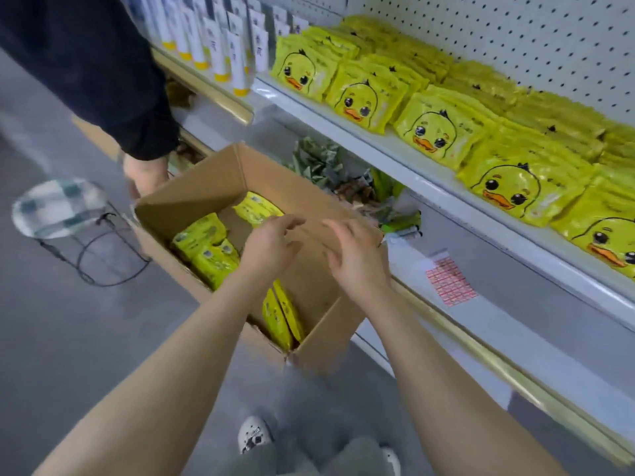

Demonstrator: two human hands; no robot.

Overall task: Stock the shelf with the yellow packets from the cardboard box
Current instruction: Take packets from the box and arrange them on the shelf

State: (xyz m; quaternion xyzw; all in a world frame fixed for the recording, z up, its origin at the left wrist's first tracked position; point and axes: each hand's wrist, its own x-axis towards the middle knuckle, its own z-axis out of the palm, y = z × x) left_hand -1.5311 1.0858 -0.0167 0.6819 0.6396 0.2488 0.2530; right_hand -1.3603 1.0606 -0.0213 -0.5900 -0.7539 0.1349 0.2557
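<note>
Both bare hands hang over the open box, side by side and a little apart, neither one gripping anything. The left hand (271, 245) has its fingers loosely spread and slightly bent, pointing down into the box; the right hand (354, 255) is blurred, its fingers straight enough and splayed, above the box's right wall. Nothing is held between them.

Under and to the left of the left hand lie the yellow plastic packets printed with a duck face (209, 249), a small heap against the box's left wall. One more packet lies at the far side, just beyond the left fingertips, and two stand on edge at the near corner, beneath the left forearm. The brown cardboard box (319, 324) sits open, its flaps up, close against the lower shelving; much of its floor on the right is bare.

Up to the right, the white metal shelf with a pegboard back (405, 159) already carries rows of the same yellow duck packets (436, 135), standing face-out along its front edge with more stacked behind. Further left on that level stand white tubes with yellow caps (237, 63).

At the box's far left corner a second person's hand (144, 175), coming out of a dark sleeve (103, 70), rests on the rim. On the grey floor to the left sits a checked-cushion wire stool (62, 207).
</note>
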